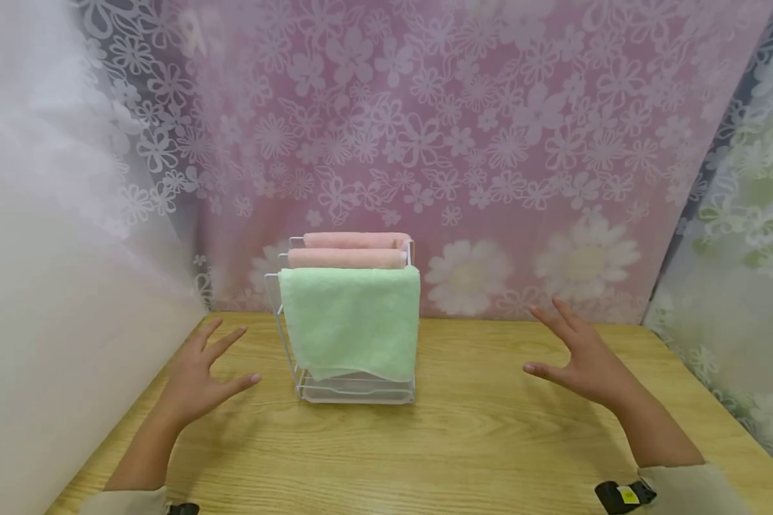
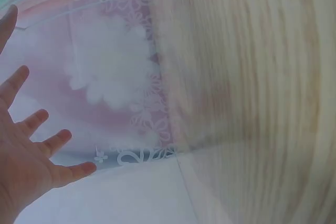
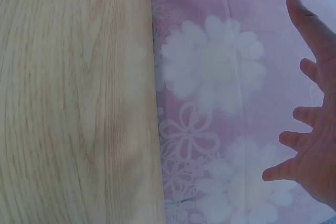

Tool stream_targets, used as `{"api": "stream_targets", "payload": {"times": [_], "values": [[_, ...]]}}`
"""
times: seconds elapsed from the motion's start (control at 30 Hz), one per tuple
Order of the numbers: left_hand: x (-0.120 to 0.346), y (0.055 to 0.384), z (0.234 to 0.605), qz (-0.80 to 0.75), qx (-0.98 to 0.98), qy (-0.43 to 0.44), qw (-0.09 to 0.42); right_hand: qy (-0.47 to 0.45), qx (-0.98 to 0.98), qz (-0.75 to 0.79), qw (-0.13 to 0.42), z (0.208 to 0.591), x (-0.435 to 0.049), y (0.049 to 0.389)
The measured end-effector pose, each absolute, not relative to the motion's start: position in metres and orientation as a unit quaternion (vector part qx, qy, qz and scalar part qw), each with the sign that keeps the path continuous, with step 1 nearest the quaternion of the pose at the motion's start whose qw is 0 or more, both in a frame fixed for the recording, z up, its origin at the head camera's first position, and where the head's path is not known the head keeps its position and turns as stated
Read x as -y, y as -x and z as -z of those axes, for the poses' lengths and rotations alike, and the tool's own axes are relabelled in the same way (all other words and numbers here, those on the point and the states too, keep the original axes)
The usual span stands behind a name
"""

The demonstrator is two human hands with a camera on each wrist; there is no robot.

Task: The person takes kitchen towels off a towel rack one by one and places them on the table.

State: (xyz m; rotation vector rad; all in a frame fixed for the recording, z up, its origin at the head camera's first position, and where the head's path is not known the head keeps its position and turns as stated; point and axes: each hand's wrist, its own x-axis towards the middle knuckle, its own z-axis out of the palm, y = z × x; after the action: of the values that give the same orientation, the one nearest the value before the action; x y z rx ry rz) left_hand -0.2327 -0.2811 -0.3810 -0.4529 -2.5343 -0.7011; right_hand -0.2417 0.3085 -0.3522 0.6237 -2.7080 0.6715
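A white wire rack point(image 1: 358, 398) stands on the wooden table, left of the middle in the head view. Over its front bar hangs a light green towel point(image 1: 351, 322). Two pink towels point(image 1: 346, 258) hang on the bars behind, mostly hidden by the green one. My left hand point(image 1: 196, 375) hovers to the left of the rack, fingers spread, touching nothing. On the far right, well apart from the rack, my right hand point(image 1: 582, 361) is likewise spread and holds nothing. Both hands point(image 2: 26, 156) also show in the wrist views, the right hand point(image 3: 315, 145) before the curtain.
The wooden table point(image 1: 477, 443) runs back to a pink flowered curtain point(image 1: 425, 143). A plain white sheet point(image 1: 71, 286) bounds the left side, and a pale flowered sheet point(image 1: 741, 286) the right.
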Motion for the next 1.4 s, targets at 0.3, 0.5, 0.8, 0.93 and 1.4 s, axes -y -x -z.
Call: {"api": "stream_targets", "payload": {"times": [0.3, 0.5, 0.8, 0.93, 1.4], "values": [[0.278, 0.231, 0.375, 0.325, 0.908, 0.163, 0.208, -0.236, 0.925, -0.256, 0.152, 0.349, -0.300, 0.240], [0.273, 0.229, 0.366, 0.365, 0.888, 0.181, 0.214, -0.257, 0.910, -0.281, 0.166, 0.348, -0.289, 0.239], [0.266, 0.228, 0.355, 0.418, 0.869, 0.180, 0.194, -0.274, 0.891, -0.305, 0.196, 0.339, -0.276, 0.237], [0.262, 0.229, 0.351, 0.436, 0.861, 0.177, 0.191, -0.290, 0.884, -0.299, 0.212, 0.336, -0.270, 0.238], [0.251, 0.233, 0.339, 0.468, 0.843, 0.185, 0.188, -0.323, 0.860, -0.332, 0.213, 0.325, -0.249, 0.238]]}}
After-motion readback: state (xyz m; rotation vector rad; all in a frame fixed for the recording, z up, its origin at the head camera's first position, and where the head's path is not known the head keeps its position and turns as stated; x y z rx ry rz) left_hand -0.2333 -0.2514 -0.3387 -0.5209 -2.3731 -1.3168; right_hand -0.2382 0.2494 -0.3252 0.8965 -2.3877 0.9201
